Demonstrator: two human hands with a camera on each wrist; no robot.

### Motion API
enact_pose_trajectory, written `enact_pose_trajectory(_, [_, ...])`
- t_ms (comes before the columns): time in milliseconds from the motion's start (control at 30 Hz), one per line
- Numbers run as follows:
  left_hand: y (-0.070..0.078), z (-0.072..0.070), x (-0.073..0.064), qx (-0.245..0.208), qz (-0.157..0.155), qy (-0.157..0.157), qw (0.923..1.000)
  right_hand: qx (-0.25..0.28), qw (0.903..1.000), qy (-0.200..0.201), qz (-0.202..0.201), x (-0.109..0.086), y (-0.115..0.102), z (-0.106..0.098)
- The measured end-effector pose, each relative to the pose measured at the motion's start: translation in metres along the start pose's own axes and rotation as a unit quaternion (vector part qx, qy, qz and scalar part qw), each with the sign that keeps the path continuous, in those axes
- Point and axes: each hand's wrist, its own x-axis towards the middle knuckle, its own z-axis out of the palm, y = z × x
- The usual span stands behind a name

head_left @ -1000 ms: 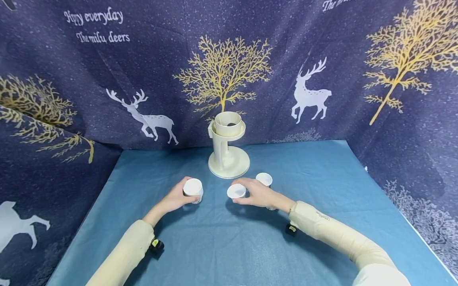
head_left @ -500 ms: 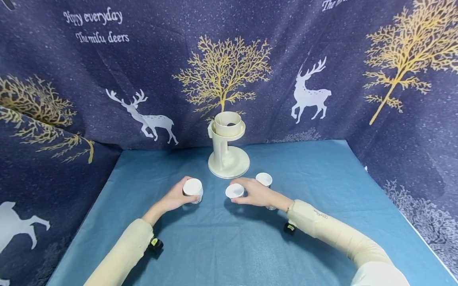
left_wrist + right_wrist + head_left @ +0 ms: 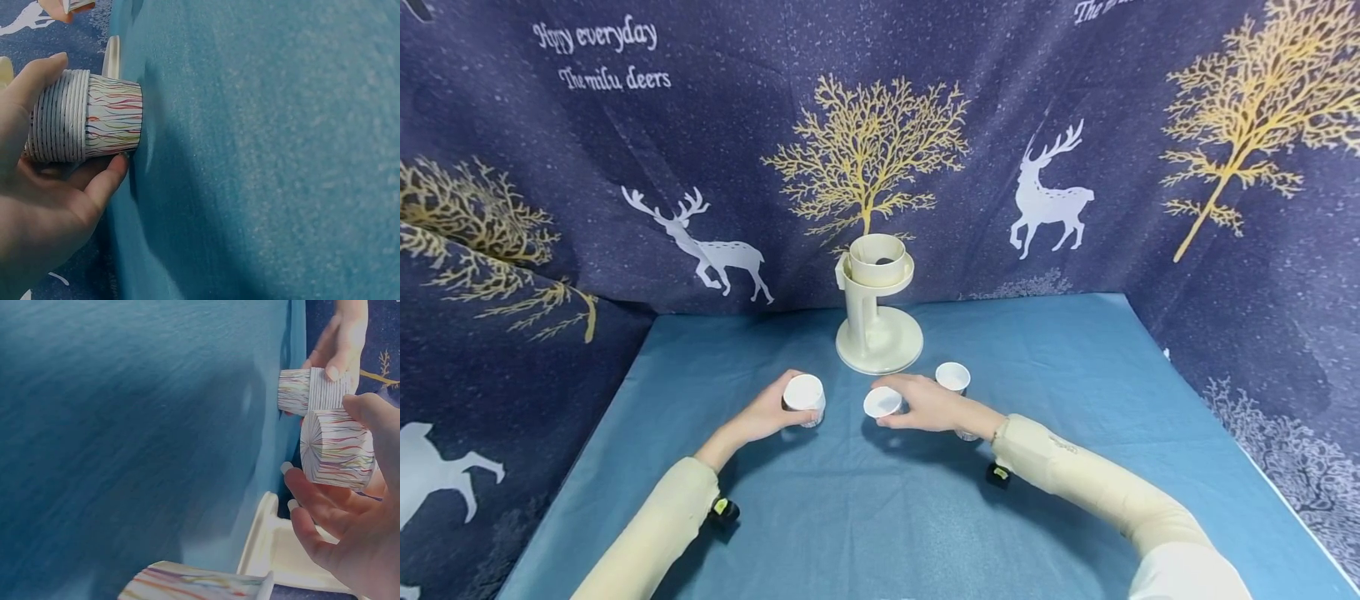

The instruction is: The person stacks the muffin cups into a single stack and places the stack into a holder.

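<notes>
On the left of the table, my left hand (image 3: 772,410) grips a nested stack of paper cups (image 3: 112,115), white with wavy coloured lines. The stack's base is at the cloth, and its rims overlap in the left wrist view. My right hand (image 3: 931,404) holds a single paper cup (image 3: 340,449) of the same pattern between thumb and fingers, off the cloth. This cup's mouth (image 3: 882,402) faces up, a short way right of the stack. Behind my right hand stands another paper cup (image 3: 952,377). A patterned piece (image 3: 967,434) shows below the wrist, mostly hidden.
A cream stand (image 3: 880,342) with a round base and a cup-shaped holder (image 3: 877,258) on top is at the back middle. Blue cloth (image 3: 865,517) covers the table. A dark curtain (image 3: 715,150) with deer and trees hangs behind.
My right hand has moved slightly left with its paper cup, closer to the stack. The left hand and the stack have stayed nearly still.
</notes>
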Motion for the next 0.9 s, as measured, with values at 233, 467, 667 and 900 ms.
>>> enact_pose_trajectory(233, [0.005, -0.002, -0.001, 0.001, -0.001, -0.003, 1.0000, -0.007, 0.9999, -0.009, 0.006, 0.006, -0.007, -0.006])
enact_pose_trajectory(467, [0.004, 0.000, -0.002, 0.011, -0.024, 0.003, 0.9997, 0.003, 0.9999, -0.013, 0.004, 0.011, -0.011, -0.008])
enact_pose_trajectory(667, [0.001, 0.001, -0.002, 0.001, -0.014, 0.002, 0.9999, 0.012, 0.9999, -0.009, -0.008, 0.015, -0.011, -0.008])
enact_pose_trajectory(900, [-0.001, 0.000, -0.002, -0.015, 0.008, 0.013, 0.9998, 0.018, 0.9998, -0.001, -0.012, 0.022, -0.011, -0.011])
